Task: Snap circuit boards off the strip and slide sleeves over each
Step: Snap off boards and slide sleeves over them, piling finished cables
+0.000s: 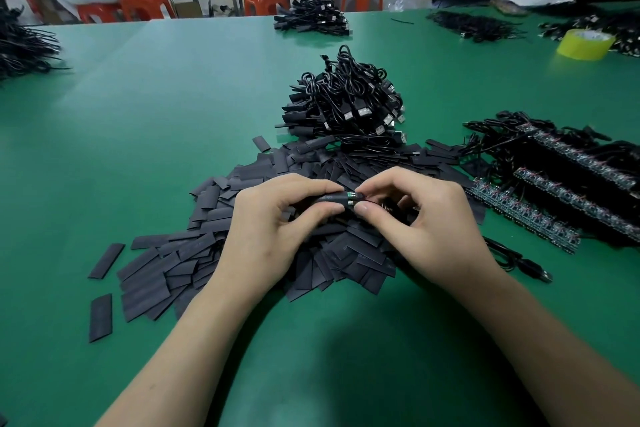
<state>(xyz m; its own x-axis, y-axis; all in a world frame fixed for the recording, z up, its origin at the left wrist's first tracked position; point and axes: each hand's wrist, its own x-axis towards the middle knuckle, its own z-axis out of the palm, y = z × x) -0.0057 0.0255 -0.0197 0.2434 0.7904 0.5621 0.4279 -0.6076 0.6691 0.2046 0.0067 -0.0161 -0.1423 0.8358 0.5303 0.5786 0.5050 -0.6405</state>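
A person is working at a green table (138,121). The left hand (277,218) is pinching a flat black sleeve (327,198) between thumb and forefinger. The right hand (415,215) is pinching a small circuit board (352,198) at the sleeve's open end, just above a pile of loose sleeves (194,253). The sleeve is looking light, soft and easily flattened, so gripping its edges is likely helping the mouth open. The board is seeming stiff, thin and fragile, best held by its sides. Strips of boards (526,215) are lying to the right.
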